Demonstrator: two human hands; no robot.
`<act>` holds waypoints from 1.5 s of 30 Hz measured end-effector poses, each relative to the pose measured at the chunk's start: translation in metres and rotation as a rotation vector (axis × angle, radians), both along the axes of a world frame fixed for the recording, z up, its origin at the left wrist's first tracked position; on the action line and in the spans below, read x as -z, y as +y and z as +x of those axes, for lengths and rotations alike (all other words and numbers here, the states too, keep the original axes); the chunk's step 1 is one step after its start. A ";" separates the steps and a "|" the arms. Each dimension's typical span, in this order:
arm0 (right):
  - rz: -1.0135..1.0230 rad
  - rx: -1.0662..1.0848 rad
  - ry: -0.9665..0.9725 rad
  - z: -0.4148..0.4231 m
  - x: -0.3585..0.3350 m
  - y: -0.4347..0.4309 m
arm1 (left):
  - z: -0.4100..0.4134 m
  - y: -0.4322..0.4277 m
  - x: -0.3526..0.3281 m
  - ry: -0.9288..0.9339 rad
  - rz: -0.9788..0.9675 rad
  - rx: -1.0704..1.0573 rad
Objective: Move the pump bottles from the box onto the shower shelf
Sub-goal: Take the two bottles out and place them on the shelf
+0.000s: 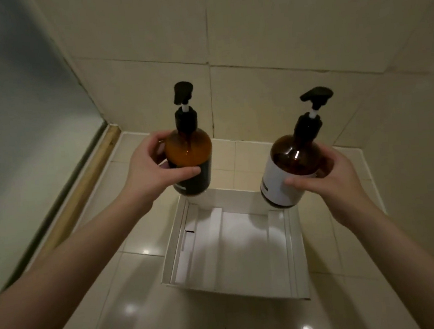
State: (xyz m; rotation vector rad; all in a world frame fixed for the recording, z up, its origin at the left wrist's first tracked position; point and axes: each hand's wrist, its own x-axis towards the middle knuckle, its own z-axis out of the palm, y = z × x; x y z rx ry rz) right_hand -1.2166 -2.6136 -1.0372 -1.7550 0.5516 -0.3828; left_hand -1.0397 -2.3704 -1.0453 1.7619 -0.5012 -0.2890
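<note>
The left hand (149, 171) curls its fingers round the black-labelled amber pump bottle (188, 151); the right hand (328, 177) grips the white-labelled pump bottle (289, 168); both bottles are held above the far edge of the white box (234, 245), which sits on the tiled floor (123, 306).

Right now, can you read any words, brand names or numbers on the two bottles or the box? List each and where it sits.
Nothing is legible.
Dark-label bottle, held in the left hand: pale strip of print near the label's lower edge, too blurred to read.
White-label bottle, held in the right hand: dark strip of print at the label's lower left, too blurred to read.
Box: no print visible.
</note>
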 end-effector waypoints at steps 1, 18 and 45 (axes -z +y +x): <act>-0.005 0.003 0.002 0.002 -0.003 -0.003 | 0.001 -0.002 -0.002 0.005 0.002 0.002; -0.068 -0.103 -0.060 0.047 -0.229 -0.056 | 0.045 -0.052 -0.233 0.013 -0.073 0.048; -0.203 -0.136 -0.149 -0.013 -0.861 -0.027 | -0.018 -0.024 -0.863 -0.089 -0.175 0.079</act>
